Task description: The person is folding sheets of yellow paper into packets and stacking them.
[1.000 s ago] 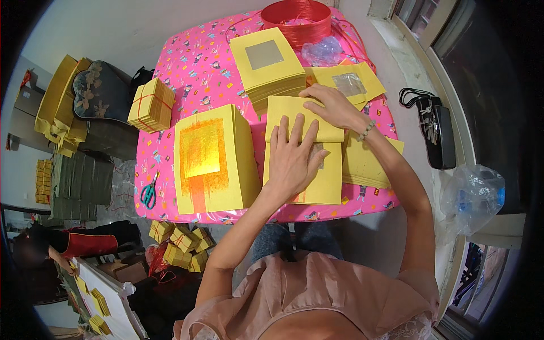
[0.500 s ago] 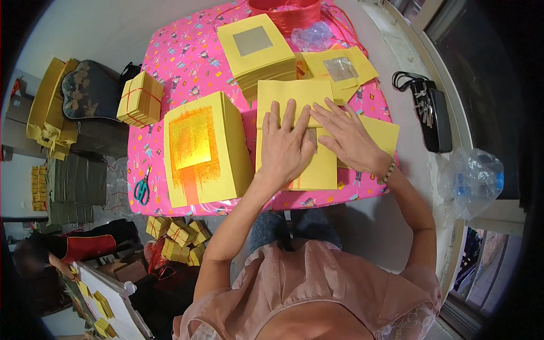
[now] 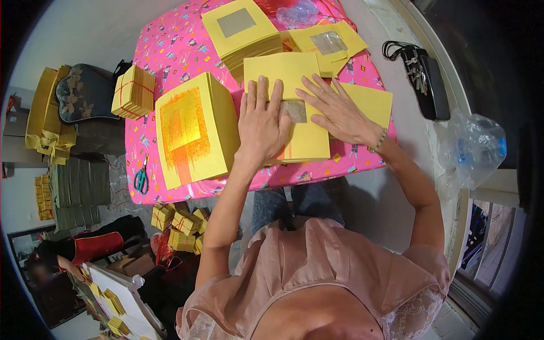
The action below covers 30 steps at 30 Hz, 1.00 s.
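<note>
My left hand (image 3: 263, 119) lies flat with fingers stretched out on a yellow paper sheet (image 3: 283, 63), which appears folded across. Beside it, my right hand (image 3: 343, 113), with a beaded bracelet at the wrist, is spread over the sheet's right side. Between the hands a silver-grey foil patch (image 3: 295, 110) shows on the paper. To the left stands a thick stack of yellow paper (image 3: 224, 127) topped by a gold and orange patch (image 3: 187, 122). Beyond my hands is another yellow stack (image 3: 249, 48) with a grey square (image 3: 236, 22) on top.
Loose yellow sheets (image 3: 371, 102) lie at the right on the pink patterned table (image 3: 187, 45). Teal-handled scissors (image 3: 141, 180) rest near the left edge, below a tied yellow bundle (image 3: 133, 93). Several tied bundles (image 3: 184, 222) sit lower down. Another person's hand (image 3: 71, 266) is at lower left.
My hands have spread apart sideways, uncovering more of the foil patch between them. The whole view has shifted, so the table stands higher in the picture.
</note>
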Tool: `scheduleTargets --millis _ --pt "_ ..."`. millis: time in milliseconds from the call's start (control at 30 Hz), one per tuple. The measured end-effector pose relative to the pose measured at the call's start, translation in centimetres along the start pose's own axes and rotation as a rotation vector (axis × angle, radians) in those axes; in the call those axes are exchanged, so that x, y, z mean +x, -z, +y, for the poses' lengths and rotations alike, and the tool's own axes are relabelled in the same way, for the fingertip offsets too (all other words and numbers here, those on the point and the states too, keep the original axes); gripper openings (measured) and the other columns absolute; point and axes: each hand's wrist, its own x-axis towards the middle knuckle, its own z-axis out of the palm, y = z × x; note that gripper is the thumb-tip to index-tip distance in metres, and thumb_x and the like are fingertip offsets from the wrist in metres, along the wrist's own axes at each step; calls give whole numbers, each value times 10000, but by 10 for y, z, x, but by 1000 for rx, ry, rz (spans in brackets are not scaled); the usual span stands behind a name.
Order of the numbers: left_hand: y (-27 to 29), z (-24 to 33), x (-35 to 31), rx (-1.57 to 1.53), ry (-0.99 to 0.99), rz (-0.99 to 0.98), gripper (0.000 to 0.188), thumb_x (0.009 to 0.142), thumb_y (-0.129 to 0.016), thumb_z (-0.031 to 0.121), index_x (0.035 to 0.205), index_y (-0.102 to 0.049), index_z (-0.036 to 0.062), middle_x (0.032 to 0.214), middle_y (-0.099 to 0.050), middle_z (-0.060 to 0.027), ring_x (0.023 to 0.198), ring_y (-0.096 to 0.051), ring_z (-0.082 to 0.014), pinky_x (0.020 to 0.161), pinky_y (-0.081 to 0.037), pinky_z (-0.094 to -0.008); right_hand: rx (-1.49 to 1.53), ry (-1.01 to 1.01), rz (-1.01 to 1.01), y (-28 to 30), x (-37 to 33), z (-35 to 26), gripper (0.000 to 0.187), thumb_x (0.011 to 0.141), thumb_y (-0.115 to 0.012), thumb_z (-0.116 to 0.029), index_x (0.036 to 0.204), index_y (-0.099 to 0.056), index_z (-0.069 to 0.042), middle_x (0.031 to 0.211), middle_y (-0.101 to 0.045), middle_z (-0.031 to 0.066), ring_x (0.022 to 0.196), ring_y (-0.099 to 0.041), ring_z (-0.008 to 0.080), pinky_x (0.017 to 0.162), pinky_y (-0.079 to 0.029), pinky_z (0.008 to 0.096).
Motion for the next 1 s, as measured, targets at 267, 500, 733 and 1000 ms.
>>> scheduleTargets --millis 267,500,733,1000 --pt "8 0 10 9 2 -50 609 998 -435 437 1515 -388 119 1545 -337 -261 1438 -291 -461 1171 -246 -527 -4 58 197 9 17 8 420 991 -544 -340 1356 -588 -136 1429 -532 117 1340 -461 305 1105 -333 464" --pt "15 0 22 87 -45 33 570 976 -528 470 1413 -500 105 1366 -525 -247 1288 -473 -430 1069 -368 -512 -248 275 337 3 47 29 303 857 -714 -302 1088 -703 -107 1034 -704 29 926 -666 209 806 -512 345" --pt "7 -8 40 142 -91 99 364 869 -638 139 1226 -597 79 1197 -606 -183 1165 -556 -354 974 -427 -455 -285 263 422 5 49 28 209 883 -710 -266 988 -713 -86 853 -716 62 785 -692 212 733 -539 336" --pt "16 22 47 232 -93 377 457 896 -539 38 1341 -571 135 1369 -592 -144 1280 -550 -338 1091 -400 -466 541 -512 665 53 9 -2 400 953 -652 -375 1230 -635 -87 1192 -653 64 1042 -645 169 850 -524 321"
